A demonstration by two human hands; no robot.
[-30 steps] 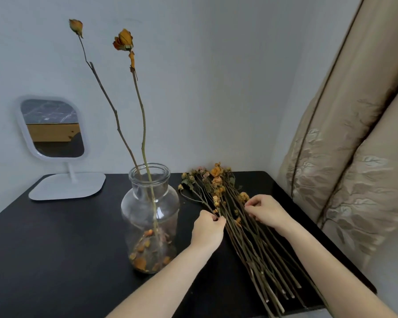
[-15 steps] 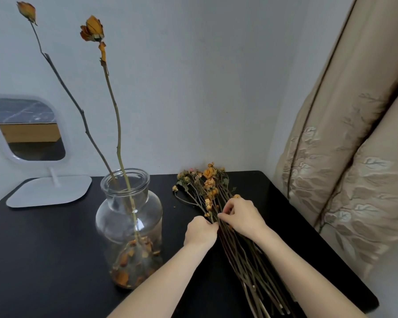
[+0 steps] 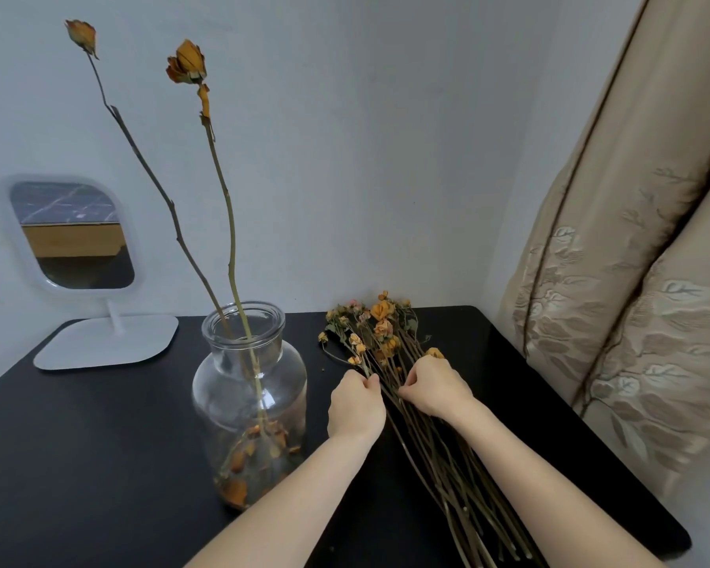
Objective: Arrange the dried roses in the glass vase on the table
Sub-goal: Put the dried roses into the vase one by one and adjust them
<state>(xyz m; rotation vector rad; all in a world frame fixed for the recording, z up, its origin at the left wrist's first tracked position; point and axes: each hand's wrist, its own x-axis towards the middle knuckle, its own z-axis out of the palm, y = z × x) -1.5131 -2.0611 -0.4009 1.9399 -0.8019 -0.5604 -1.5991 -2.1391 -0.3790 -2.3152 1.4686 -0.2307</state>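
Observation:
A clear glass vase (image 3: 249, 387) stands on the black table (image 3: 78, 444), with dried petals at its bottom. Two tall dried roses (image 3: 189, 63) rise from its neck and lean left. To its right a bundle of dried roses (image 3: 382, 325) lies flat, orange heads pointing to the wall and stems running toward the front edge. My left hand (image 3: 355, 403) pinches a stem at the bundle's left side. My right hand (image 3: 435, 389) rests on top of the bundle, its fingers curled around stems just below the heads.
A white-framed mirror (image 3: 72, 235) on a flat stand sits at the back left of the table. A beige patterned curtain (image 3: 632, 280) hangs close along the table's right edge. A pale wall stands right behind the table.
The view has swung back to the right a little. My right hand shifted left across the bundle and now sits close beside my left hand, which stays on the bundle's left stems.

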